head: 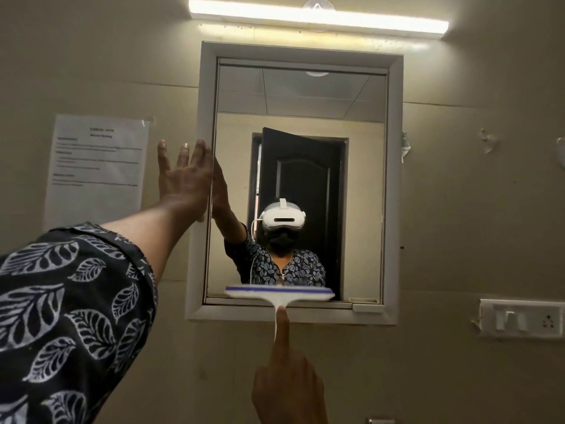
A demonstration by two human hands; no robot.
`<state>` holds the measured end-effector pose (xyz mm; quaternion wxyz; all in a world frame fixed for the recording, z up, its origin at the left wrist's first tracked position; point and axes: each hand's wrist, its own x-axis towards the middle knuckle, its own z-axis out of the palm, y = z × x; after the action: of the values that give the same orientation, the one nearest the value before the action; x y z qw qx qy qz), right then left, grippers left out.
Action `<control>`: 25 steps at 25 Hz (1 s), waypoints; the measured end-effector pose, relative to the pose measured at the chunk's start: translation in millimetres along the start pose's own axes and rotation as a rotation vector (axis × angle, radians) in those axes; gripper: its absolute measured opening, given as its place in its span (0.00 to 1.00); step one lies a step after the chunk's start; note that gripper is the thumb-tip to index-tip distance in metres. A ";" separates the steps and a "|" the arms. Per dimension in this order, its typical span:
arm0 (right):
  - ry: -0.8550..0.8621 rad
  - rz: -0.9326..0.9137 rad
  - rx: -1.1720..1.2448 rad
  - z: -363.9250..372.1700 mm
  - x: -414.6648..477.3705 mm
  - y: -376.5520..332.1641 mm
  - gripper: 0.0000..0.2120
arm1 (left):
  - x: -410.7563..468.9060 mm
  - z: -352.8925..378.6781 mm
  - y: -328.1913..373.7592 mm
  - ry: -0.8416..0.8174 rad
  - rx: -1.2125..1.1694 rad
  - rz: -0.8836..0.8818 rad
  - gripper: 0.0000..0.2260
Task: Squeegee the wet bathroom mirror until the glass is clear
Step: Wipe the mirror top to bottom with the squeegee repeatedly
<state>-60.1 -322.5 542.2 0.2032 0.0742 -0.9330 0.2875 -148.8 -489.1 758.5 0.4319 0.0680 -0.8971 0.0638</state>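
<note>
The right grip, a bare hand at the bottom centre of the frame, is closed round the handle of the squeegee. Its forefinger lies straight up along the white handle and the other fingers are curled underneath, where they hide the lower part of the handle. The squeegee's blade, white with a blue strip along its top, lies level across the bottom of the mirror, left of the glass's middle and just above the lower bar of the frame. The blade is blurred. Whether it presses on the glass cannot be told.

The left grip is spread wide with straight fingers and holds nothing. It lies flat against the left upright of the frame at about mid-height, in the left centre of the picture, and its reflection meets it in the glass. Its arm comes up from the lower left in a dark sleeve printed with pale leaves.

The mirror fills the middle of the frame, set in a pale surround on a beige wall. It reflects a person in a white headset before a dark door. Any wetness on the glass is too faint to make out.

A lit light bar runs above the mirror. A taped sheet of paper hangs to its left, and a switch plate sits at the lower right.
</note>
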 end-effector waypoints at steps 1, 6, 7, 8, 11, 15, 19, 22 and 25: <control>-0.005 0.025 -0.026 4.3 -4.4 0.5 0.42 | 2.0 1.3 -0.8 0.002 -0.079 0.006 0.46; -0.052 -0.025 -0.002 -9.4 -4.9 -1.3 0.41 | -11.8 -12.0 -9.7 -0.005 0.221 -0.030 0.53; -0.036 -0.070 0.009 -20.8 -5.0 -3.2 0.41 | -10.6 -10.5 -6.4 0.002 0.206 -0.032 0.52; -0.007 -0.126 0.018 -34.1 -2.6 -5.3 0.41 | -10.5 -10.9 -5.2 0.011 0.203 -0.039 0.51; 0.170 -0.304 0.106 -88.7 27.8 -14.1 0.36 | -9.7 -10.3 0.1 0.027 0.245 -0.032 0.46; 0.528 -0.393 0.067 -194.6 105.7 -44.8 0.28 | -7.5 -10.9 5.2 0.063 0.260 -0.018 0.41; 0.682 -0.434 -0.023 -263.7 164.7 -78.1 0.26 | -6.0 -11.9 5.3 0.042 0.261 -0.024 0.41; 0.662 -0.371 -0.024 -284.1 192.6 -87.6 0.25 | -5.8 -11.4 3.7 0.031 0.285 -0.019 0.42; 0.639 -0.298 -0.117 -289.7 202.1 -81.4 0.30 | -6.6 -12.8 2.8 0.026 0.298 -0.010 0.42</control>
<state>-124.9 -229.7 886.5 0.5286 0.1041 -0.8161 0.2092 -135.3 -483.6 761.1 0.4290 0.1351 -0.8716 0.1950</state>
